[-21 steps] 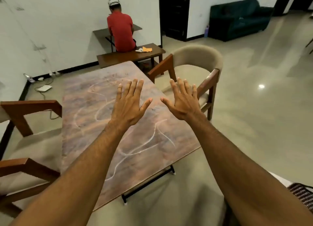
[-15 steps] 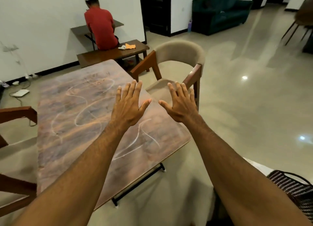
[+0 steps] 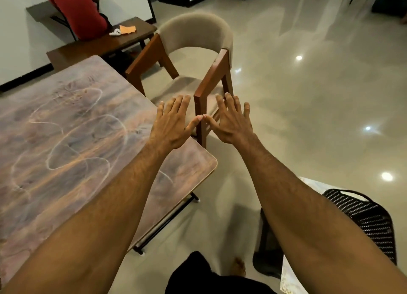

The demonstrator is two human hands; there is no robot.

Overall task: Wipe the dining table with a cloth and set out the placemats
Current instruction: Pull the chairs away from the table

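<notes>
The dining table has a brown marbled top with pale chalky swirl marks and fills the left of the head view. My left hand is stretched out flat, fingers spread, above the table's right edge. My right hand is also flat and spread, held over the floor just right of the table, in front of a chair arm. The two thumb tips nearly touch. Both hands hold nothing. No cloth or placemat lies on the table.
A beige padded chair with a wooden frame stands at the table's right side. A person in a red shirt sits on a bench holding an orange scrap. A black mesh basket stands at lower right on glossy floor.
The view has swung right and down, so the table has slid left. Both hands now sit over the table's right edge and chair, and the thumbs have come together.
</notes>
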